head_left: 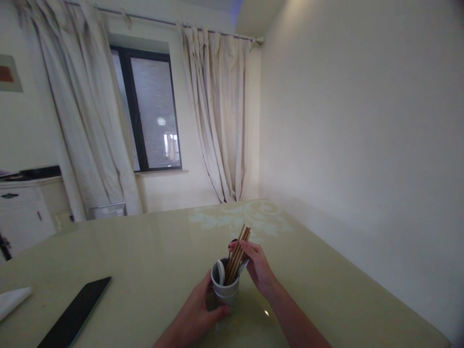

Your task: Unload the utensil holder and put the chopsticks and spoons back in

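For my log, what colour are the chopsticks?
Brown: the chopsticks show best in the head view.

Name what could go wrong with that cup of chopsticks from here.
The chopsticks are bunched in the right-hand grip; if it loosens, some may slip or fan out. A white utensil leans inside the same cup, so shifting the chopsticks might knock it. If the left-hand grip on the cup slackens, a sideways pull could tip it.

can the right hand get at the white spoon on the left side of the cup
Probably not directly: the right hand has its fingers around the chopsticks, which stand between it and the white spoon in the cup.
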`<state>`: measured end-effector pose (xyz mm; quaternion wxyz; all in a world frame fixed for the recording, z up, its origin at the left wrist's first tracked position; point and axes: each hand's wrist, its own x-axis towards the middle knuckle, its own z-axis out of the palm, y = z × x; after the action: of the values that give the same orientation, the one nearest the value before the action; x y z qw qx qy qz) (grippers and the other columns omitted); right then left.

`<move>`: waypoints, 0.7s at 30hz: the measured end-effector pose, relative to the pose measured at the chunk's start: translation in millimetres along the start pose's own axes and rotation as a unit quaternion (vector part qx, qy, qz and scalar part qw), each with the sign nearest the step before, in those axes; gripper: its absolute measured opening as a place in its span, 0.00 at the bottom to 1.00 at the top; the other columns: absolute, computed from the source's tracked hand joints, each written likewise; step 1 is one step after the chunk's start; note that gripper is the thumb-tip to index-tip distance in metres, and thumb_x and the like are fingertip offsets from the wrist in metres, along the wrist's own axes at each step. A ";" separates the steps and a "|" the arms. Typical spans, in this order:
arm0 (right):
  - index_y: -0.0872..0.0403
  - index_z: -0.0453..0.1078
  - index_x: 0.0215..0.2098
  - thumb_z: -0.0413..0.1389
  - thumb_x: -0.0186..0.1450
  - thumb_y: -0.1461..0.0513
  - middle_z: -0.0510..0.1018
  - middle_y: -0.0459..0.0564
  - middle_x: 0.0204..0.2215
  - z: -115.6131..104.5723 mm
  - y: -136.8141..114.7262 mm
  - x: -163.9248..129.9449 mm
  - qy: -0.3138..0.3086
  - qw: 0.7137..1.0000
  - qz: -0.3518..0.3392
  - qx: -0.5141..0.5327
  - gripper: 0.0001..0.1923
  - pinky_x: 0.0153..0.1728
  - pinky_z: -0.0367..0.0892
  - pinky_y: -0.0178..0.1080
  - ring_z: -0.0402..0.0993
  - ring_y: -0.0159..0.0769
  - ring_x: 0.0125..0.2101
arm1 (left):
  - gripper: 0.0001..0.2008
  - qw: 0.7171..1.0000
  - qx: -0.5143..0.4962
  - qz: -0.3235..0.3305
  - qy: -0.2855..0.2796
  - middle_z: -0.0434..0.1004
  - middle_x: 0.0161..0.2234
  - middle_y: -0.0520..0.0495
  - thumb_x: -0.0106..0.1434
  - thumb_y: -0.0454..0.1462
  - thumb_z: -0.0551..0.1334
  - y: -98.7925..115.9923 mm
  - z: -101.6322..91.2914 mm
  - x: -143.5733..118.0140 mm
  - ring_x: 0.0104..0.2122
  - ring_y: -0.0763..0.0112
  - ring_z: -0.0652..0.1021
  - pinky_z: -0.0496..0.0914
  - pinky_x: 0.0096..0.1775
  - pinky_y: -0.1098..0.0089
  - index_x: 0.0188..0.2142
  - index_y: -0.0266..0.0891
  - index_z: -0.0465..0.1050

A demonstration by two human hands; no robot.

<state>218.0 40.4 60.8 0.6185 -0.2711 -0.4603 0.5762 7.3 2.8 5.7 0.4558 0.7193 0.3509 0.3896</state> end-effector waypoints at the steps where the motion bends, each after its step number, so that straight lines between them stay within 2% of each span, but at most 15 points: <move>1: 0.56 0.86 0.38 0.69 0.60 0.42 0.87 0.58 0.35 -0.4 0.5 0.4 0.001 1.000 0.002 0.005 0.26 0.44 0.71 0.45 0.82 0.46 0.37 | 0.46 1.000 0.002 -0.001 -0.004 0.68 0.69 0.38 0.60 0.44 0.75 1.1 0.0 0.2 0.68 0.45 0.69 0.58 0.71 0.48 0.73 0.48 0.58; 6: 0.56 0.87 0.36 0.70 0.60 0.42 0.88 0.58 0.35 -2.7 3.1 2.2 0.007 1.000 -0.004 -0.003 0.25 0.45 0.71 0.46 0.82 0.47 0.36 | 0.46 1.000 0.003 0.008 -0.016 0.67 0.70 0.38 0.60 0.47 0.75 5.9 -0.1 0.3 0.68 0.45 0.68 0.59 0.71 0.47 0.73 0.47 0.57; 10: 0.56 0.87 0.36 0.71 0.58 0.42 0.88 0.58 0.35 -3.5 3.5 3.0 0.013 1.000 -0.012 -0.016 0.26 0.45 0.71 0.47 0.81 0.47 0.37 | 0.46 1.000 0.006 0.000 -0.012 0.67 0.70 0.38 0.61 0.45 0.75 4.9 0.7 -0.1 0.68 0.45 0.68 0.58 0.71 0.48 0.73 0.48 0.57; 15: 0.56 0.85 0.39 0.73 0.58 0.45 0.88 0.57 0.35 -4.8 1.0 4.2 0.021 0.999 -0.022 -0.018 0.24 0.44 0.72 0.46 0.82 0.46 0.36 | 0.46 1.000 0.005 0.003 -0.007 0.69 0.69 0.38 0.59 0.44 0.76 3.7 1.6 0.1 0.68 0.44 0.69 0.58 0.71 0.46 0.72 0.48 0.59; 21: 0.55 0.85 0.37 0.69 0.62 0.44 0.88 0.56 0.35 -6.3 -5.0 4.8 0.012 0.996 -0.056 -0.071 0.22 0.43 0.72 0.45 0.82 0.46 0.35 | 0.45 1.000 0.004 0.004 -0.004 0.69 0.68 0.39 0.59 0.44 0.76 4.7 1.3 -0.6 0.67 0.45 0.69 0.59 0.70 0.47 0.72 0.48 0.59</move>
<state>225.4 45.4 63.7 0.6347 -0.2951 -0.5073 0.5027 8.9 0.2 9.6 0.4529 0.7243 0.3479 0.3864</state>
